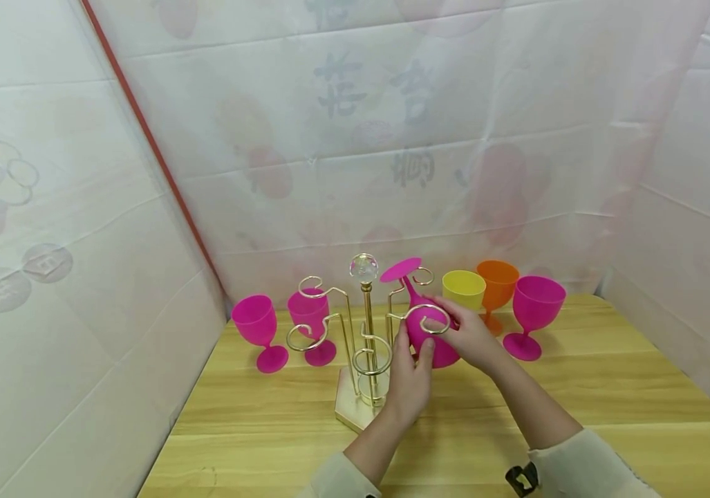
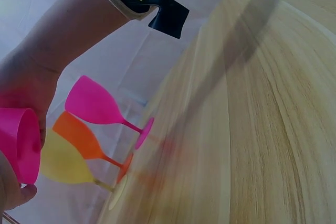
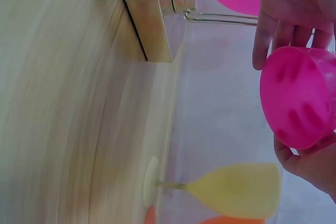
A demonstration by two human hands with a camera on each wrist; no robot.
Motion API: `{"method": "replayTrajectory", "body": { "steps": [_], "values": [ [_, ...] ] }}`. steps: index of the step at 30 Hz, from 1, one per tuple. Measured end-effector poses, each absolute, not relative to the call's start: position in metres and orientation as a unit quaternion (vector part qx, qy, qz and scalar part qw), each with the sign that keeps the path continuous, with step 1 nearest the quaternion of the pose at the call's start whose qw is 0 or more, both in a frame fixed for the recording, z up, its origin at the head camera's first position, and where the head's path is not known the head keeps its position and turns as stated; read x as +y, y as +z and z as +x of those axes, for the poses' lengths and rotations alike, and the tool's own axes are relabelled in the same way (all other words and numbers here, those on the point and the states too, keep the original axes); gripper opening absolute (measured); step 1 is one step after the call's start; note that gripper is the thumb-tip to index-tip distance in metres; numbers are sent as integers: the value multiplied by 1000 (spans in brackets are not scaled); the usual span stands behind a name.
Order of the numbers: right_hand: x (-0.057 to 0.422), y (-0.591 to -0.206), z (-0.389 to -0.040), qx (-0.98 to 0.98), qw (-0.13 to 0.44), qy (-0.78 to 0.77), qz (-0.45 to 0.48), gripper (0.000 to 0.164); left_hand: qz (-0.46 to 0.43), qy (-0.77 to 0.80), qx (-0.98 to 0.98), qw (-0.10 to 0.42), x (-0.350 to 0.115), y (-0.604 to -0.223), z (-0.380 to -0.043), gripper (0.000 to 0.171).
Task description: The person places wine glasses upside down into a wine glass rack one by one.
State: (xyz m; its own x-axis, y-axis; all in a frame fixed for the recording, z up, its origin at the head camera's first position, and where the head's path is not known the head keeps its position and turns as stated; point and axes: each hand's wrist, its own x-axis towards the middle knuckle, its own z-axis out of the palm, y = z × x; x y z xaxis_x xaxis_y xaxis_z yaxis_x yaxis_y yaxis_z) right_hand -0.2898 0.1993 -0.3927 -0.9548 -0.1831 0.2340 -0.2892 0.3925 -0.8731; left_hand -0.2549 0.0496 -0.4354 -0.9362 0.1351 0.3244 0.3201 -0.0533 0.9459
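A pink plastic goblet [image 1: 444, 354] is held upside down, foot up, its open mouth facing down. My left hand [image 1: 409, 380] grips the bowl from the near left, thumb along its side. From the right, my right hand [image 1: 466, 335] holds the same bowl, fingers around its far side. A gold wire ring of the goblet rack [image 1: 367, 325] passes in front of the bowl in the head view, and the stem rises beside it. In the right wrist view, finger shadows show through the bowl wall [image 3: 296, 98].
The rack has a crystal ball [image 1: 363, 268] on top and a gold base [image 1: 348, 408]. Left of it stand two pink goblets [image 1: 255, 321] [image 1: 310, 311]. On the right are upright yellow [image 1: 463, 287], orange [image 1: 496, 282] and pink goblets [image 1: 536, 304]. White sheeting [image 1: 267, 138] encloses the wooden table [image 1: 255, 436].
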Motion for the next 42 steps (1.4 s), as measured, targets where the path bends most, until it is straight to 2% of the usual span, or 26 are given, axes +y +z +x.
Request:
{"method": "replayTrajectory", "body": {
  "steps": [8, 22, 37, 42],
  "values": [
    [199, -398, -290, -830, 52, 540, 127, 69, -155, -692, -702, 69, 50, -434, -254, 61],
    [203, -406, -288, -802, 44, 576, 152, 63, -153, -656, -734, 80, 49, -432, -251, 63],
    [208, -416, -294, -800, 53, 572, 171, 63, -144, -642, -749, 76, 48, -440, -257, 68],
    [206, -417, -295, -801, 56, 570, 176, 62, -147, -634, -754, 94, 49, -443, -259, 69]
  ]
}}
